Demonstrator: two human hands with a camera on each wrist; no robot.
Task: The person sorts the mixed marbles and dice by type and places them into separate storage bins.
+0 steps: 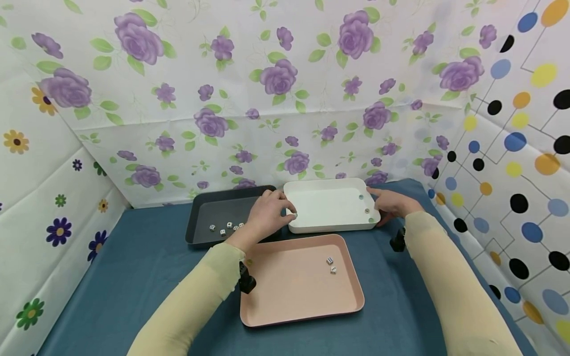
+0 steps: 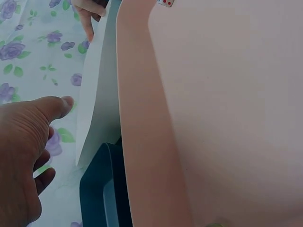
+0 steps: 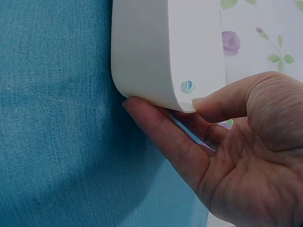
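Note:
My left hand is over the gap between the dark grey tray and the white tray. Its thumb and forefinger pinch what looks like a small greenish glass marble at the white tray's left rim; in the left wrist view the fingers hide it. My right hand grips the white tray's right end, thumb on the rim and fingers beneath, as the right wrist view shows. Several small glass marbles lie near that end, one a clear blue-streaked marble.
In front lies a pink tray with two white dice at its right and a yellowish marble near my left wrist. Several dice sit in the dark tray. A flowered cloth wall stands right behind the trays.

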